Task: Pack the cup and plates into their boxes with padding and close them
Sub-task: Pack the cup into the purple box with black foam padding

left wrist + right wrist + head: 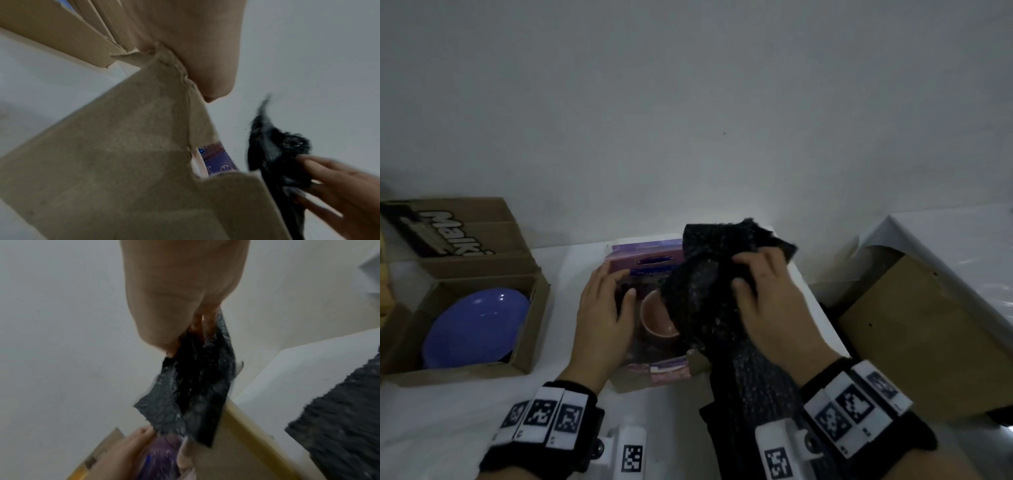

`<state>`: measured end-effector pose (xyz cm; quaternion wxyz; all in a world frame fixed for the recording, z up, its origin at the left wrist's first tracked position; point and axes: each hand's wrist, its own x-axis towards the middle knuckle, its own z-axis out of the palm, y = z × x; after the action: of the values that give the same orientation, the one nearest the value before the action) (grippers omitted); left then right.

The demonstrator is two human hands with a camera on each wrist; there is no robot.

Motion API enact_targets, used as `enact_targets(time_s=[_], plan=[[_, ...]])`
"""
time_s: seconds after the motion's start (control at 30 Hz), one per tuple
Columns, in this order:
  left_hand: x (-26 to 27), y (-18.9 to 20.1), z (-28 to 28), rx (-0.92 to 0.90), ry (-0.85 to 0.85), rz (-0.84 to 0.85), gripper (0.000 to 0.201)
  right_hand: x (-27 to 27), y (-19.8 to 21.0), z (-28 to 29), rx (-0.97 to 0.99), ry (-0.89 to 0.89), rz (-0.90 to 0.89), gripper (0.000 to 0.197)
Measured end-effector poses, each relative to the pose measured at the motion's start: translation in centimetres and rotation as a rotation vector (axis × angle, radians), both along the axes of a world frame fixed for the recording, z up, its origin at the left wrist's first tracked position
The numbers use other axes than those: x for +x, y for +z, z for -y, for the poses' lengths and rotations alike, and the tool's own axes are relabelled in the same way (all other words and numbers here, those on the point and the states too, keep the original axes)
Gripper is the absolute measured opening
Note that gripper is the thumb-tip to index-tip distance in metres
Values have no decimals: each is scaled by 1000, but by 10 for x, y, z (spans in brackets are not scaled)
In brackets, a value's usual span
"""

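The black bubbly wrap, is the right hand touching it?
Touching. The head view shows the right hand with fingers and thumb curled into the black bubble wrap, bunching it over the pink cup; the right wrist view shows fingers gripping it too.

Plain packing spot: white table [465,404], bare wall [688,102], cardboard boxes [914,329].

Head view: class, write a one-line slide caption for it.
Right hand bunches black bubble wrap over a pink cup in its box; left hand steadies the box.
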<state>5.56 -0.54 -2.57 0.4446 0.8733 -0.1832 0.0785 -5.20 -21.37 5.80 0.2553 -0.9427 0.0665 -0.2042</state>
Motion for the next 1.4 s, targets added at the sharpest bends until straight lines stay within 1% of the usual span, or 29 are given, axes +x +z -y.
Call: enact_targets(time_s=[0.07,0.1,0.13,0.17,0.23,0.3,0.37,0.43,0.5,0.57,0.6,0.67,0.73,0.77,0.8,0.83,0.87,0.93,0.97,1.03,1.1,1.13,1.17,1.23,1.27,1.3,1.33,1.37,1.4], plan=[[-1,-1,0,-1,17,3,30,2,-17,-5,-121,67,-258,66],[-2,-2,0,13,20,8,29,4,-23,-6,-153,67,-344,76],[-2,-2,0,26,21,11,29,6,-26,-6,-134,50,-389,77],[-2,-1,0,35,20,12,29,9,-27,-5,-84,28,-389,73],[-3,0,0,27,29,12,30,14,-27,-5,-45,9,-334,54],[-5,2,0,-24,38,13,30,19,-24,-6,-157,17,-249,39],[-7,4,0,-115,46,-29,34,24,-18,-7,-334,41,-89,29],[-8,5,-1,-203,62,-114,41,28,-5,-15,-435,67,129,20],[-7,3,-2,-268,83,-203,44,32,3,-28,-474,139,312,12],[-5,-1,-2,-328,101,-254,45,35,-4,-47,-502,268,363,11],[-5,-2,-3,-372,95,-278,45,34,-13,-56,-508,360,328,10],[-6,-3,-5,-481,62,-331,48,30,-34,-70,-459,534,130,8],[-7,-1,-5,-460,75,-331,43,25,-45,-76,-308,613,-163,18],[-7,-1,-5,-427,93,-319,43,26,-42,-77,-214,637,-295,19],[-7,0,-5,-406,107,-312,43,27,-38,-76,-130,665,-402,16],[-8,2,-4,-400,112,-308,43,30,-30,-78,-79,694,-478,14],[-8,3,-3,-396,119,-303,44,34,-26,-80,-77,699,-531,17],[-9,3,-3,-405,126,-299,45,43,-22,-88,-183,723,-703,30],[-8,3,-3,-412,130,-305,45,47,-23,-93,-196,720,-801,38],[-8,3,-4,-415,127,-304,44,52,-28,-101,-143,719,-932,49],[-9,4,-4,-414,119,-298,43,54,-23,-104,-125,717,-983,45],[-9,4,-4,-416,115,-302,43,55,-18,-101,-131,712,-950,38],[-8,3,-5,-422,114,-304,43,57,-11,-97,-130,703,-851,30],[-7,0,-5,-450,112,-311,42,59,1,-87,-170,619,-539,11],[-6,-1,-5,-470,110,-317,43,59,4,-83,-188,545,-440,11],[-6,-1,-5,-484,107,-321,43,58,3,-79,-213,489,-413,21],[-6,-2,-5,-486,108,-321,43,57,-1,-78,-231,492,-431,27],[-6,-1,-4,-475,110,-321,43,55,-5,-78,-206,537,-495,26],[-6,0,-4,-460,113,-322,42,51,-8,-78,-144,619,-588,21]])
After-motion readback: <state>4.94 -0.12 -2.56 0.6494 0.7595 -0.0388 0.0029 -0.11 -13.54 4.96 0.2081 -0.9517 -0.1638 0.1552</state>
